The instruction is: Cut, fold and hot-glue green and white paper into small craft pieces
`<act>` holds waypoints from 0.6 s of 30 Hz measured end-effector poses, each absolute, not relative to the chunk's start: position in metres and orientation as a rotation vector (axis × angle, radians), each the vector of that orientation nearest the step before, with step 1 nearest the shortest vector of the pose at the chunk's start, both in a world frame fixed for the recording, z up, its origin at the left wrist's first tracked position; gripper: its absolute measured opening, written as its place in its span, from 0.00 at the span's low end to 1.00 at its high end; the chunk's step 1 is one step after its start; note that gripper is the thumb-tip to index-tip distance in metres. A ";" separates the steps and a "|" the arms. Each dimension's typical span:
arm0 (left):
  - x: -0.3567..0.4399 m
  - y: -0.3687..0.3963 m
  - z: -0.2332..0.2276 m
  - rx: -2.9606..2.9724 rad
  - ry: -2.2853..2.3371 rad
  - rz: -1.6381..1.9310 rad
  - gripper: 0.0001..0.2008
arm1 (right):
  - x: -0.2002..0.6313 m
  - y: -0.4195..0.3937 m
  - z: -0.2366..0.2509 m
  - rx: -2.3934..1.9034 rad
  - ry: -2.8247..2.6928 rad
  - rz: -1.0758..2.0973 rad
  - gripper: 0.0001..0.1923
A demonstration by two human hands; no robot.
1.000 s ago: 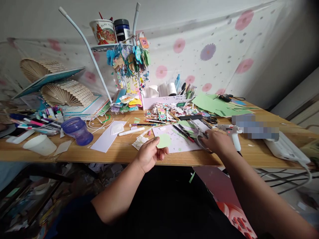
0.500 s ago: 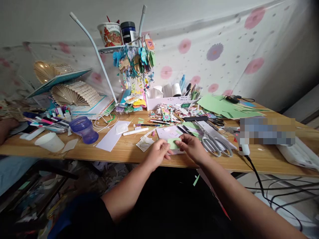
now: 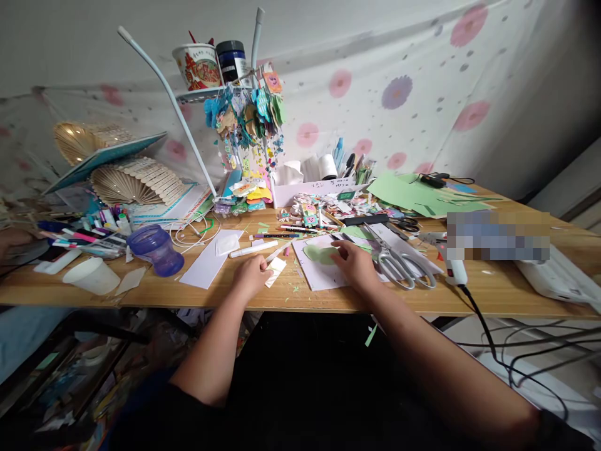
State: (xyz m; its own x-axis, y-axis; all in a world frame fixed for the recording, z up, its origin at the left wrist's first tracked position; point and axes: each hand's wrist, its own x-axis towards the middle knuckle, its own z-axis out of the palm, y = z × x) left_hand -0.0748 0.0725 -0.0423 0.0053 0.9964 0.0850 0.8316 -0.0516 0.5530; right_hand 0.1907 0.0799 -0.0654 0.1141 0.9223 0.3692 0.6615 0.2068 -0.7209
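Note:
My left hand (image 3: 252, 276) lies on the wooden table (image 3: 488, 294) near its front edge, fingers curled onto a small white paper piece (image 3: 276, 270). My right hand (image 3: 355, 264) rests on a pale lilac sheet (image 3: 319, 279), its fingertips holding the edge of a rounded green paper cut-out (image 3: 318, 254) that lies flat on the sheet. Large grey-handled scissors (image 3: 399, 263) lie just right of my right hand, untouched.
A glue gun (image 3: 453, 268) with a black cord lies right of the scissors. A purple cup (image 3: 154, 249), a white cup (image 3: 92, 275), a white marker (image 3: 253, 248), pens, green paper sheets (image 3: 413, 195), a hanging ornament rack (image 3: 246, 125) and folded fans (image 3: 134, 178) crowd the table. Someone else's hand (image 3: 12, 238) shows at far left.
Both hands held the green cut-out at the table edge; now my right hand has set it on the lilac sheet and my left has moved left to the white paper piece.

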 end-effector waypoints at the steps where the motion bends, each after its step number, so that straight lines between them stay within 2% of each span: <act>1: -0.073 0.072 -0.042 1.857 1.805 0.774 0.12 | 0.192 0.080 -0.067 -1.472 -1.525 0.435 0.11; 5: -0.052 0.065 -0.038 1.484 1.307 1.156 0.14 | 0.192 0.077 -0.064 -1.063 -1.226 0.863 0.13; 8: -0.024 0.064 -0.036 1.488 1.122 1.226 0.19 | 0.188 0.070 -0.057 -0.764 -1.151 1.134 0.13; 10: -0.006 0.068 -0.037 1.602 1.084 1.214 0.25 | 0.187 0.068 -0.055 -0.694 -1.186 1.205 0.12; 14: 0.015 0.082 -0.043 1.689 1.047 1.184 0.31 | 0.188 0.074 -0.061 -0.834 -1.227 1.109 0.11; 16: 0.018 0.087 -0.047 1.605 1.069 1.304 0.26 | 0.191 0.077 -0.064 -0.917 -1.224 0.932 0.11; 18: 0.017 0.088 -0.049 1.451 1.138 1.466 0.16 | 0.193 0.077 -0.064 -0.953 -1.282 0.631 0.09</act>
State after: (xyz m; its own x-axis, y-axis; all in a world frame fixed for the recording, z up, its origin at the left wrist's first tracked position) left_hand 0.0165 0.0885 -0.0494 -0.0595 0.9480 0.3126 0.0672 -0.3086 0.9488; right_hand 0.1928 0.0766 -0.0635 0.2067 0.8382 0.5047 0.1117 0.4922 -0.8633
